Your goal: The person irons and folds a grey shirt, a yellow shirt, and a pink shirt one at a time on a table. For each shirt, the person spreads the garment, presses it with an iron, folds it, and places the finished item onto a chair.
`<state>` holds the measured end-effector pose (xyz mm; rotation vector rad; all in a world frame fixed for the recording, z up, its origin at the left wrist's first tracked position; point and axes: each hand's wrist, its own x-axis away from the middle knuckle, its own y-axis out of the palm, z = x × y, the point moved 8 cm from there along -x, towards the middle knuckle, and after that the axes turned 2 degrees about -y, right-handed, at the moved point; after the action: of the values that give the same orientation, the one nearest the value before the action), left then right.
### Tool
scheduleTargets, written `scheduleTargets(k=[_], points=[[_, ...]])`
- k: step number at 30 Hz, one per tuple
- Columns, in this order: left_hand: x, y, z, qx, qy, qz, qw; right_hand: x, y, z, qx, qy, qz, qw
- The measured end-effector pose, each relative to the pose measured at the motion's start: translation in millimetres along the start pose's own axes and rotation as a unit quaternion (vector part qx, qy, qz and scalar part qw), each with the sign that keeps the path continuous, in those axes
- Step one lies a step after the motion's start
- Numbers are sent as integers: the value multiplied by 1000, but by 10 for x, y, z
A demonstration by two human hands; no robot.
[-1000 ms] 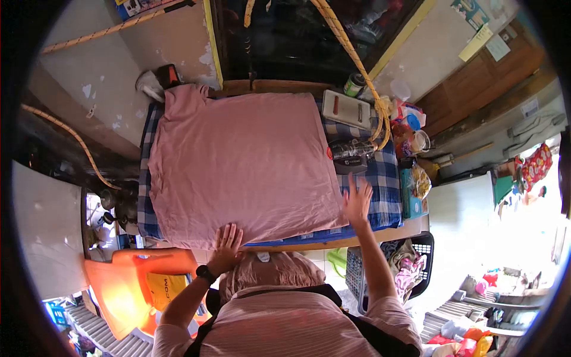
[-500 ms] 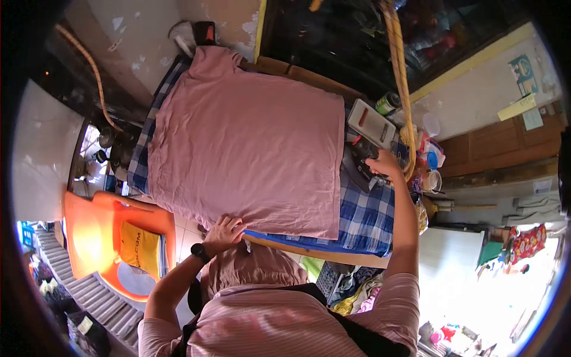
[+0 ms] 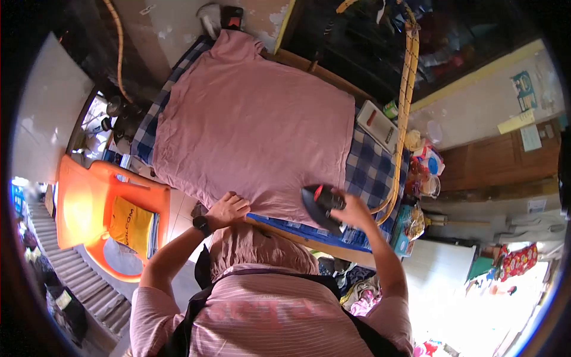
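Observation:
A pink shirt [image 3: 256, 125] lies spread over a blue checked cloth [image 3: 372, 172] on the table. My right hand [image 3: 354, 211] is wrapped round the handle of a black iron [image 3: 320, 205], which rests on the shirt's lower right part. At the shirt's near edge, my left hand [image 3: 229, 209] holds the fabric down, with its fingers partly bent over it; a dark watch is on that wrist. The iron's yellow cord [image 3: 407, 95] rises from the right side. A white tray-like stand [image 3: 377, 126] sits at the cloth's right back.
To the left is an orange chair [image 3: 80, 196] with a yellow bag [image 3: 132, 223] on it. Small containers and packets [image 3: 425, 166] crowd the right side, beside the cord. A wooden edge [image 3: 297, 240] runs along the table's front, near my body.
The iron in my right hand has moved left and toward me, from the checked cloth onto the shirt. My left hand stays at the shirt's near edge. The view has shifted slightly.

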<state>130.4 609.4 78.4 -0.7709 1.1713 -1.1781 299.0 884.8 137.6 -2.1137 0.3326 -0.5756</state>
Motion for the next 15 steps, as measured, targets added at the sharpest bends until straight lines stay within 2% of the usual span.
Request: scheduleTargets(k=[1,2,3,4,6,7,9,10,11,12,14,15], points=[[40,28,-2,-5,-10,3,1000,79,140,-103,50,-12,-68,996],[112,234,-42,25,-25,-80,996,181,226,-262,98,-23,-132,986],[182,391,-95,54,-38,-161,985,256,293,-322,98,-49,-154,982],[236,411,-150,49,-42,-158,985,331,358,-359,99,-73,-176,977],[368,167,-406,198,-139,42,969,383,390,-366,76,-68,-173,980],[451,128,-688,102,-208,79,969,362,295,-315,53,-16,-128,990],[719,-408,-1211,32,-373,226,899,314,199,-134,-10,50,-61,997],[874,-637,-1399,-174,-445,261,839,226,167,-77,-43,54,-43,997],[1020,-821,-1498,-372,-490,282,736,147,165,-17,-61,77,-13,995],[1160,-769,-1724,-374,-494,279,734,66,169,28,-77,98,18,992],[1729,-649,-2104,-348,-611,323,633,-58,267,-30,-56,103,11,993],[1722,-792,-2055,-352,-617,321,627,-109,308,-132,-9,70,-2,997]])
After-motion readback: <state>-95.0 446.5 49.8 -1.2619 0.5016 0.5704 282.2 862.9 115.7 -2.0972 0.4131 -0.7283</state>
